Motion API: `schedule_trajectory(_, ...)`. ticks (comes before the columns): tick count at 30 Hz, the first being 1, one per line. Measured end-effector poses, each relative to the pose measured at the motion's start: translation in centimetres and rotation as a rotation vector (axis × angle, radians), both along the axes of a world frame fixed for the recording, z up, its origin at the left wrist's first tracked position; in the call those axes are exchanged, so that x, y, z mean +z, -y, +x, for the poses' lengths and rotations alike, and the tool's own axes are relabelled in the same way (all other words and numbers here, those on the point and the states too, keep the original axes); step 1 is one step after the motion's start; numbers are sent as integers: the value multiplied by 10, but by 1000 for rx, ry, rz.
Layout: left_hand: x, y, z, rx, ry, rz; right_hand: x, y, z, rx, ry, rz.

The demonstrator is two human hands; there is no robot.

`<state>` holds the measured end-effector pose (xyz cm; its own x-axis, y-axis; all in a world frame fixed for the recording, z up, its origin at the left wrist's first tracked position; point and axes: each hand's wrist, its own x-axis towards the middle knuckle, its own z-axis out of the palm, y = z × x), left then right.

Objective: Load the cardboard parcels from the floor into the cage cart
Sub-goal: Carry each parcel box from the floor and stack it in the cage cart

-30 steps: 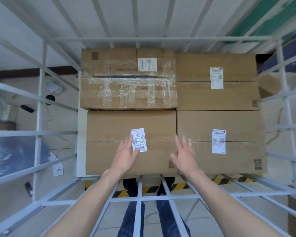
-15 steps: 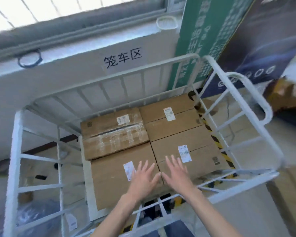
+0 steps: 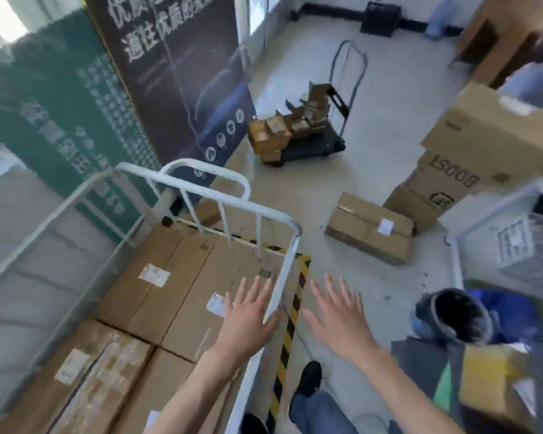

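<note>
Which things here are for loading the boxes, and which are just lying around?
For the job:
cage cart
parcels inside it
parcel on the floor
left hand and right hand, both empty, fingers spread

Just lying about:
black trolley with small boxes
dark banner
green banner
dark bucket

Banners: a green banner (image 3: 60, 120) and a dark banner (image 3: 176, 73) stand side by side, both with white lettering.
Trolley: black trolley (image 3: 314, 147) piled with small boxes (image 3: 271, 134).
Floor: yellow-and-black tape (image 3: 287, 333).
Bucket: dark bucket (image 3: 455, 317) beside blue plastic (image 3: 511, 308).
</note>
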<state>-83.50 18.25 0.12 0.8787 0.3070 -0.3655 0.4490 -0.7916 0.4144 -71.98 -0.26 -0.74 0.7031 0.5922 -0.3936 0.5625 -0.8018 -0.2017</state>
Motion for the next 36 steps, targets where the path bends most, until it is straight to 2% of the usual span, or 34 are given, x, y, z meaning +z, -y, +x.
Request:
schedule_trajectory(6,15,59,116,-211,16,14,6,68,65,-243,-29,70)
schedule_trajectory(16,12,144,293,-304,26,3,6,137,194,-426,-92,178)
schedule_trajectory(23,-10,142,388,-268,-39,-35,-6,138,302,-457,-108,159)
schedule_trajectory(30,-63,135,544,-272,-81,-95,-45,123,438,-501,-163,94)
schedule_trajectory(36,-100,140,669,-409,-148,6,-68,109,541,-546,-169,91)
